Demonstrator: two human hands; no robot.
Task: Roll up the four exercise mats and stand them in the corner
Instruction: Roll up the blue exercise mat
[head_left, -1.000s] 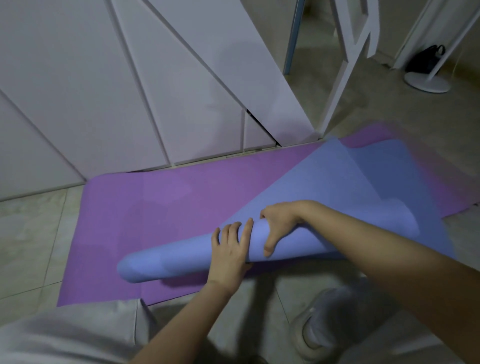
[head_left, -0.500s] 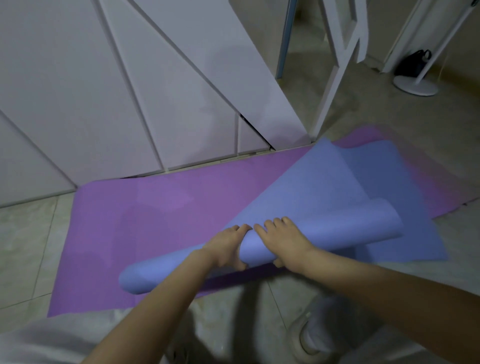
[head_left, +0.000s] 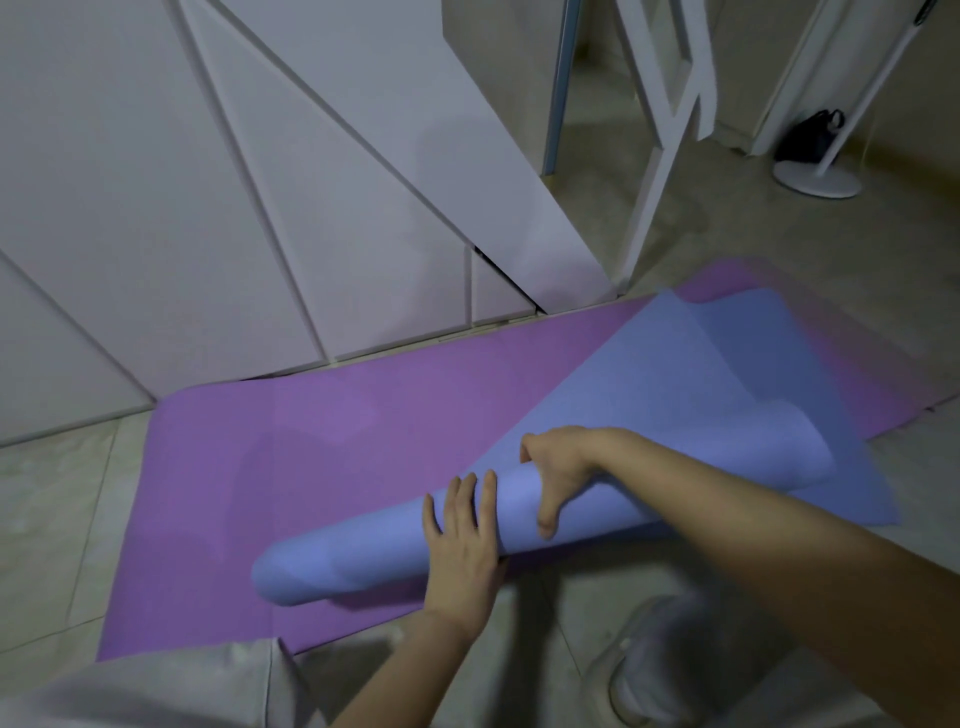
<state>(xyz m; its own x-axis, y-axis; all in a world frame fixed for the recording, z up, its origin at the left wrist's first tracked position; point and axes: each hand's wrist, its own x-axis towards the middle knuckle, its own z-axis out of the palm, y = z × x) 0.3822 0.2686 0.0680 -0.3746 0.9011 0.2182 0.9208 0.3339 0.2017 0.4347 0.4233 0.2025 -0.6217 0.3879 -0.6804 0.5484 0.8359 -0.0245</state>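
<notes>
Past my left grip (head_left: 462, 545) stand slanted white wall panels (head_left: 208, 208). A white frame leg (head_left: 649, 208) rises beyond my right grip (head_left: 561, 467), with a shoe (head_left: 649, 670) on its near side. Under both grips the half-rolled blue mat (head_left: 374, 556) lies on the purple mat (head_left: 322, 457), its long axis running near-left to far-right. My left grip presses flat with straight fingers and the right curls over the roll.

Left hand (head_left: 462, 545) and right hand (head_left: 561, 467) bare, forearms (head_left: 753, 530) unsleeved. Pale grey garment (head_left: 171, 686) at knee, probably trousers. Whitish sneaker (head_left: 654, 660) on one foot, blurred.
</notes>
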